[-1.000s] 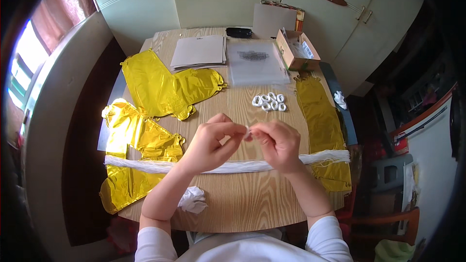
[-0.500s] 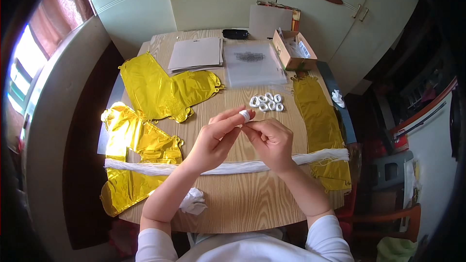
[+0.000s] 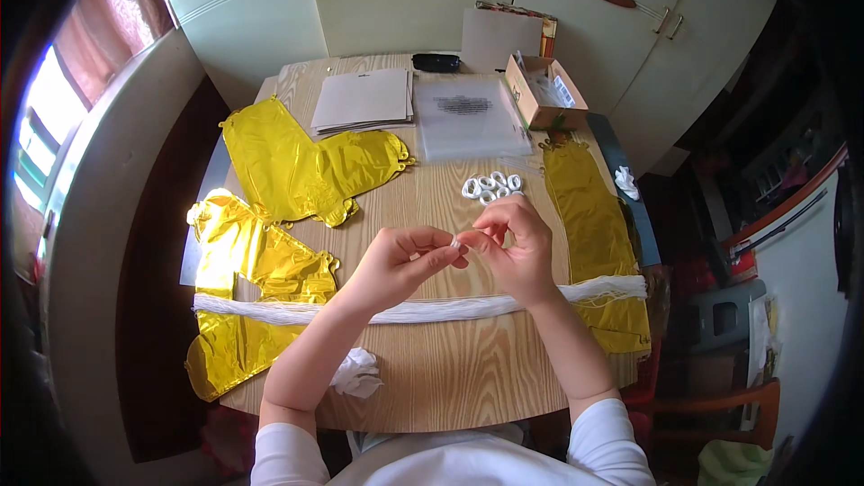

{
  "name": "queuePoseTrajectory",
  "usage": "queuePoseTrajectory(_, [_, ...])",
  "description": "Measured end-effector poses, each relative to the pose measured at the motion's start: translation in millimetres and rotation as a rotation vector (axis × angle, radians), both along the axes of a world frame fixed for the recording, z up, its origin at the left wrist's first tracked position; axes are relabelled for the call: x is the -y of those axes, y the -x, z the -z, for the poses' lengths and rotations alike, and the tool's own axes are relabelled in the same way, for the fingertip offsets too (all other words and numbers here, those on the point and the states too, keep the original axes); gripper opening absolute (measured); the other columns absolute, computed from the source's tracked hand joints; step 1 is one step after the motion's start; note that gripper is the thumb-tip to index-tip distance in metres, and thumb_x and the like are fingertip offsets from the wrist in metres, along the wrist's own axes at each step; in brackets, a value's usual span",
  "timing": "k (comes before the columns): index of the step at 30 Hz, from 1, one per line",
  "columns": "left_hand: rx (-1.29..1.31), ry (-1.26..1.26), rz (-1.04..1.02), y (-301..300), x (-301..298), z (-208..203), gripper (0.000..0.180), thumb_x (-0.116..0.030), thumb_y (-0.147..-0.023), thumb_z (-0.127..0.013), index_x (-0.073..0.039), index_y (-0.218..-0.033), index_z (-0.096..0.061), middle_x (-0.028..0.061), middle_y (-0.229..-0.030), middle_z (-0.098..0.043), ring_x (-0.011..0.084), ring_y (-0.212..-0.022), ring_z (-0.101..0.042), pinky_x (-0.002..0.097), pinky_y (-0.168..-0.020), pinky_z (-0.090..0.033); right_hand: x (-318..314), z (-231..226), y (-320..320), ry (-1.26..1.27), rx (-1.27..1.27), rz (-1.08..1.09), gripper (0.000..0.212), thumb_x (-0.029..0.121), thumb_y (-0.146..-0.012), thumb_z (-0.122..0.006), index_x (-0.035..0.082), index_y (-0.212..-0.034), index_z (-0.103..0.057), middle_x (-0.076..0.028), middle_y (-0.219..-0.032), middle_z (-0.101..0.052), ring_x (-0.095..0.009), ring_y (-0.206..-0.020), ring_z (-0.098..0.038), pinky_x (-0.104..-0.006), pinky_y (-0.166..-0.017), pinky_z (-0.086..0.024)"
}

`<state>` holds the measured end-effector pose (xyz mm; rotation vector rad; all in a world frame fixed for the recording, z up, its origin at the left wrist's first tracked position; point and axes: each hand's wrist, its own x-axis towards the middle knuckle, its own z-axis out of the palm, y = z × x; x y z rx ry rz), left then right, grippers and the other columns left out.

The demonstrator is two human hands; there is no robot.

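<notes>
Above the middle of the table, my left hand [image 3: 407,256] pinches a small coil of white string [image 3: 455,242] between thumb and fingers; the fingertips hide most of it. My right hand [image 3: 517,247] meets it from the other side, its fingers curled and its thumb at the coil's edge. Just beyond my right hand lies a cluster of several wound white string coils [image 3: 490,185], partly covered by that hand. A long bundle of white strings [image 3: 441,310] stretches across the table under both wrists.
Yellow foil balloons lie flat at the far left [image 3: 270,157], near left [image 3: 238,256] and right [image 3: 589,216]. Farther back are grey-white cards [image 3: 364,97], clear plastic bags [image 3: 468,130], a black pouch [image 3: 436,63] and a cardboard box [image 3: 540,108]. Crumpled white tissue [image 3: 358,373] sits by my left forearm.
The white coil has come off the raised fingers of my left hand and is now pinched at the fingertips. My right hand has risen slightly, turned, and now covers part of the coil cluster.
</notes>
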<state>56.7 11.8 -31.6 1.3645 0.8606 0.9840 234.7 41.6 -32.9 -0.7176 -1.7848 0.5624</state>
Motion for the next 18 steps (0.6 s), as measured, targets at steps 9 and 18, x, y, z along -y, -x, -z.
queuePoseTrajectory(9, [0.088,-0.011,0.085,5.3,-0.5,-1.0,0.020,-0.011,-0.091,-0.052,0.005,-0.101,-0.059,0.0080,-0.092,-0.065,0.0113,-0.089,-0.059,0.0251,-0.082,-0.045,-3.0,-7.7,-12.7,-0.234,0.251,-0.231,0.038,-0.003,-0.067,-0.066,0.010,-0.102,-0.066,-0.005,-0.097,-0.066,-0.018,-0.078,-0.064,-0.0284,-0.065,-0.053])
queuePoseTrajectory(18, [0.277,0.160,0.252,9.8,-3.9,0.6,0.011,-0.004,-0.088,-0.054,0.001,-0.096,-0.050,0.0117,-0.092,-0.063,0.0176,-0.094,-0.061,0.0279,-0.084,-0.046,-1.7,-1.2,-13.7,-0.092,0.241,-0.266,0.034,-0.004,-0.066,-0.066,0.012,-0.096,-0.069,-0.005,-0.086,-0.067,-0.018,-0.070,-0.064,-0.0273,-0.063,-0.053])
